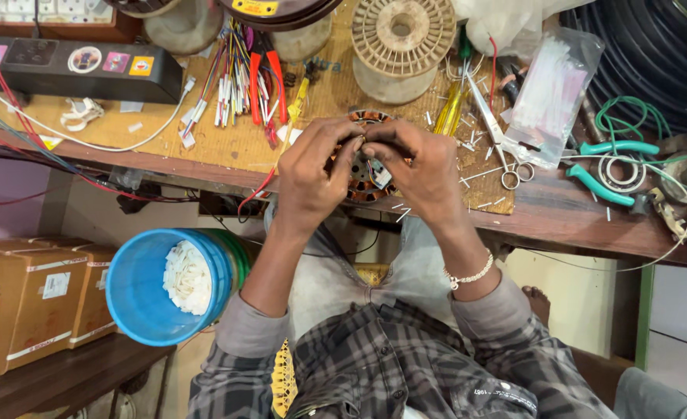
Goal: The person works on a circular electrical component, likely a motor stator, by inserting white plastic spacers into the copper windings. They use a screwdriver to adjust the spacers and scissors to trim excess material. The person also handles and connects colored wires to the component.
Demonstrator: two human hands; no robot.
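i am looking down at both hands meeting over a round motor stator [366, 182] with copper windings, which is sitting at the near edge of the desk [560, 213]. the left hand [312, 174] and the right hand [421, 171] are pressing together, fingertips pinching at something small at the top of the stator; i cannot tell what it is, since the fingers are covering it. most of the stator is hiding under the palms, with only slivers of winding and a few coloured leads showing between them.

the right wrist is wearing a pale beaded bracelet [469, 276]. beyond the hands, a bundle of red, white and yellow wire pieces [238, 81] is lying on the desk, and a cream plastic spool [401, 43] is standing behind the stator, its top cut off by the frame edge. a clear bag of white cable ties [553, 97] is lying to the right, partly over a pair of scissors [498, 143]. teal-handled pliers [607, 167] are resting further right, and a black coil at the corner is running out of view.

at far left a black power strip [72, 66] is carrying small coloured square and round stickers. below the desk a blue bucket [145, 291] is holding white scraps, and brown cardboard boxes [29, 302] with white rectangular labels are stacking on a low shelf, cropped by the left edge.
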